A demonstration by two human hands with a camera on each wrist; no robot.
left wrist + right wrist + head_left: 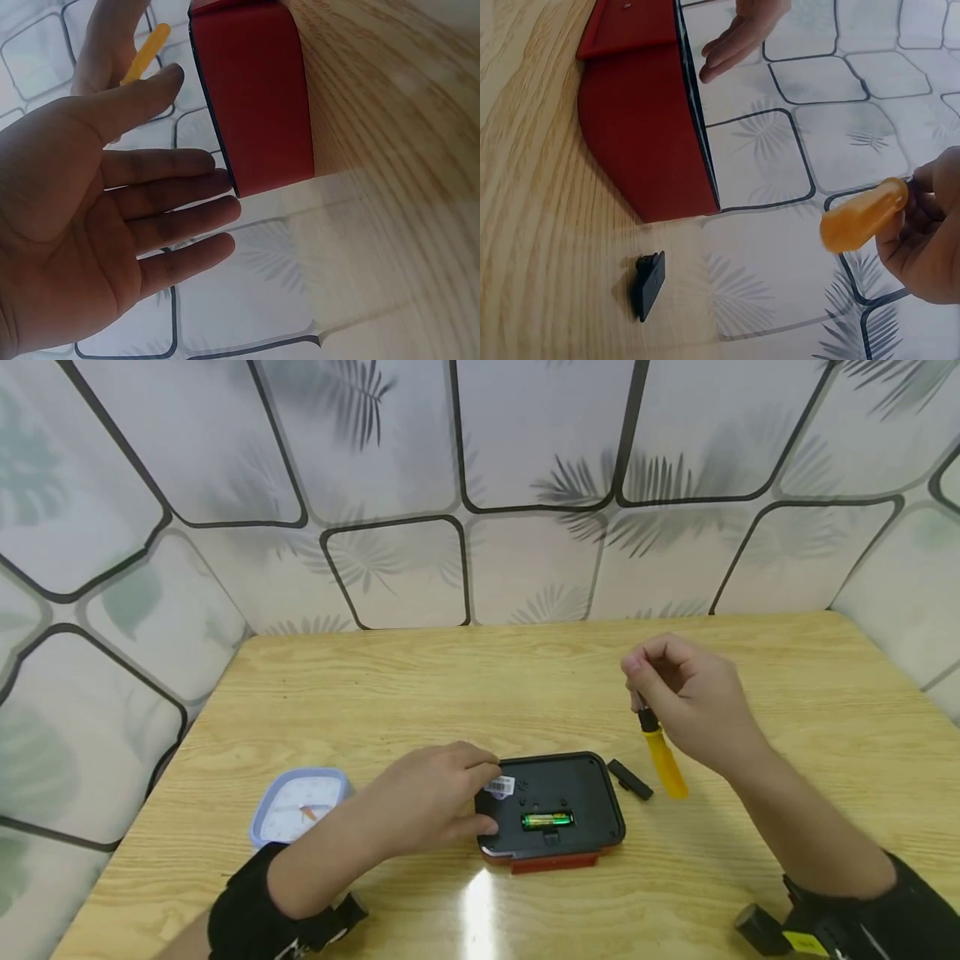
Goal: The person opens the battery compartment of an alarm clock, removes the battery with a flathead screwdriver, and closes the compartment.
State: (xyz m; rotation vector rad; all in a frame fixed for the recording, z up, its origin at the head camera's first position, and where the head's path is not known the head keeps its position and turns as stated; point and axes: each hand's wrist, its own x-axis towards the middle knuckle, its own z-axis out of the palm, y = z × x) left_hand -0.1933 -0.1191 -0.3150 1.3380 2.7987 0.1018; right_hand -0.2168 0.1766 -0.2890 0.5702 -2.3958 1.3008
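Observation:
A red box-shaped device (577, 781) lies with its black back face up on the table. In the recess of that face sits a green battery (547, 820). My left hand (438, 797) rests at the device's left edge, its fingers fairly straight in the left wrist view. Above the table to the right, my right hand (693, 702) pinches a yellow-handled screwdriver (663, 764) near its shaft, the handle pointing down towards me. Most of the shaft is hidden by the fingers. Just right of the device is a small black battery cover (630, 779), also visible in the right wrist view.
A shallow light-blue-rimmed tray (262, 814) with small bits inside stands left, partly behind my left forearm. The wooden table (420, 693) ends at a patterned wall covering (532, 568) at the back and sides.

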